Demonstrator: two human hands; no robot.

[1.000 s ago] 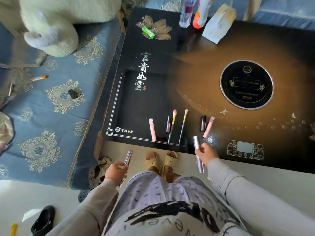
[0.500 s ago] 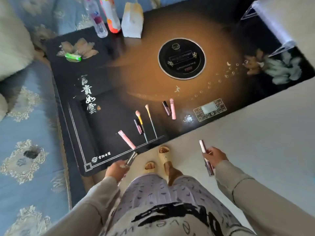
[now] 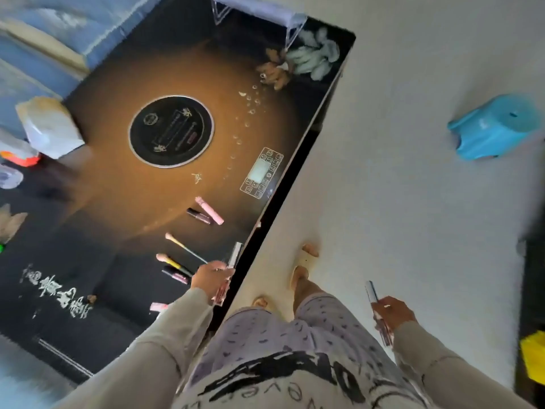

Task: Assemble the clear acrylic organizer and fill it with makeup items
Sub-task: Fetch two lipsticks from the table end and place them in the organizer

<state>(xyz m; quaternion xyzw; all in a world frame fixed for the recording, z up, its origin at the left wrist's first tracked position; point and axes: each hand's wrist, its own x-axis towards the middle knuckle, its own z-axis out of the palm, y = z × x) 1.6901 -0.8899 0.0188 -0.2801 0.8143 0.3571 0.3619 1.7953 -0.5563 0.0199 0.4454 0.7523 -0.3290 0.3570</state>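
My left hand (image 3: 211,278) grips a slim silver makeup tube (image 3: 234,255) over the near edge of the black table (image 3: 88,335). My right hand (image 3: 392,314) holds another silver-capped tube (image 3: 372,292) out over the floor, away from the table. On the table lie a pink tube (image 3: 210,210), a dark tube (image 3: 199,216), two makeup brushes (image 3: 182,249), a small dark tube (image 3: 175,275) and a pink tube (image 3: 158,307) partly hidden by my left sleeve. The clear acrylic organizer (image 3: 256,13) stands at the table's far corner.
A round black hob (image 3: 171,131) and a control panel (image 3: 262,172) are set into the table top. A white tissue pack (image 3: 50,128) and bottles (image 3: 14,160) stand at the left. A blue plastic stool (image 3: 495,126) sits on the pale floor at right. My slippered feet (image 3: 299,276) stand beside the table.
The view has swung right, tilting the table. My right hand has moved farther from the table over the floor; my left hand now hangs over the table's edge. Both keep their tubes.
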